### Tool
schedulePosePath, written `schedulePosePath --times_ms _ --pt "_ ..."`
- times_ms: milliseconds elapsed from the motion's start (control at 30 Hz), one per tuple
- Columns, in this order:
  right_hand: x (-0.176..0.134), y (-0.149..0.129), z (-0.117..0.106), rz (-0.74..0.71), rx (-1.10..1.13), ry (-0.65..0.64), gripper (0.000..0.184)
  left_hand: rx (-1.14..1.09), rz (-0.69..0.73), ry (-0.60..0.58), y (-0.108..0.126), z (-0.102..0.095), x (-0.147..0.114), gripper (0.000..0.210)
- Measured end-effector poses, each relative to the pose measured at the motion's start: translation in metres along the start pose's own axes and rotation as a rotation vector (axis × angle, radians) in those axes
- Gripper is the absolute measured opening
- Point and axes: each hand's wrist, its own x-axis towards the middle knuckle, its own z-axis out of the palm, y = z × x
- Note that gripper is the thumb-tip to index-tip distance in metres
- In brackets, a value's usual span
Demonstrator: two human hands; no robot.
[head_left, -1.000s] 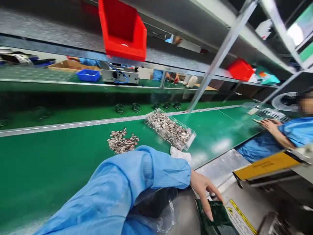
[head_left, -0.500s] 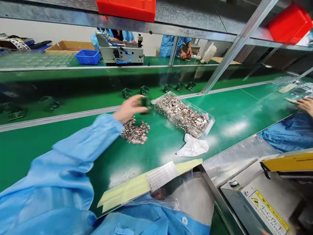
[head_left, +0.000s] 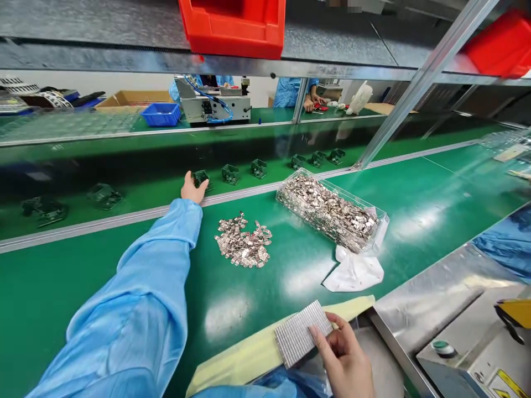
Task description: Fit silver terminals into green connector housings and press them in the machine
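My left hand (head_left: pixel 193 189) reaches over the metal rail to the far green strip. Its thumb and fingers are around a small green circuit-board assembly (head_left: pixel 201 178), which is at the strip's surface; I cannot tell if it bears its full weight there. Close to my body, my right hand (head_left: pixel 346 354) pinches the edge of a flat silver block (head_left: pixel 302 333) scored into rows, above a yellow strip (head_left: pixel 232 354). Between the hands lies a loose pile of small metal pieces (head_left: pixel 244 243). A clear tray (head_left: pixel 384 226) full of similar pieces stands to its right.
More green assemblies (head_left: pixel 230 173) sit along the far strip. A crumpled white cloth (head_left: pixel 357 272) lies by the tray. A metal rail (head_left: pixel 232 193) and a slanted post (head_left: pixel 415 94) border the table. Overhead hangs a red bin (head_left: pixel 236 27); a machine (head_left: pixel 464 354) stands lower right.
My left hand has carried the green assembly left and away to the far strip. My right hand has come into view and holds the silver block, which lay on the yellow strip before.
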Motion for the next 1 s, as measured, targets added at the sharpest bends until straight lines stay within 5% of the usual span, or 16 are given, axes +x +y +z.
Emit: schedulePosePath --times_ms 133,267,400,467,600,700,800,900,1000 --pt "-0.013 0.000 0.002 0.100 0.199 0.010 0.048 -0.050 -0.023 0.075 -0.001 -0.012 -0.040 0.067" --pt "-0.023 -0.014 0.003 0.297 0.536 -0.001 0.041 -0.113 0.034 0.130 -0.007 -0.047 -0.113 0.051" --pt "-0.021 -0.023 -0.007 0.469 0.725 -0.221 0.042 -0.175 0.142 0.078 -0.010 -0.086 -0.193 0.045" --pt "-0.017 -0.028 -0.013 0.440 0.729 -0.297 0.038 -0.166 0.144 0.040 -0.011 -0.104 -0.230 0.045" --pt "-0.006 -0.042 -0.020 0.083 0.621 -0.302 0.024 -0.100 0.109 0.019 -0.016 -0.129 -0.281 0.036" --pt "0.006 -0.047 -0.021 -0.392 0.386 -0.259 0.013 0.006 0.096 0.056 -0.014 -0.137 -0.293 0.029" --pt "0.017 -0.041 -0.023 -0.873 0.184 -0.260 0.024 0.077 0.098 0.087 -0.007 -0.136 -0.291 0.028" --pt "0.023 -0.023 -0.026 -1.040 0.081 -0.255 0.030 0.118 0.118 0.073 0.001 -0.131 -0.287 0.025" --pt "0.019 -0.003 -0.029 -1.019 0.008 -0.199 0.028 0.170 0.137 0.053 0.006 -0.127 -0.288 0.022"
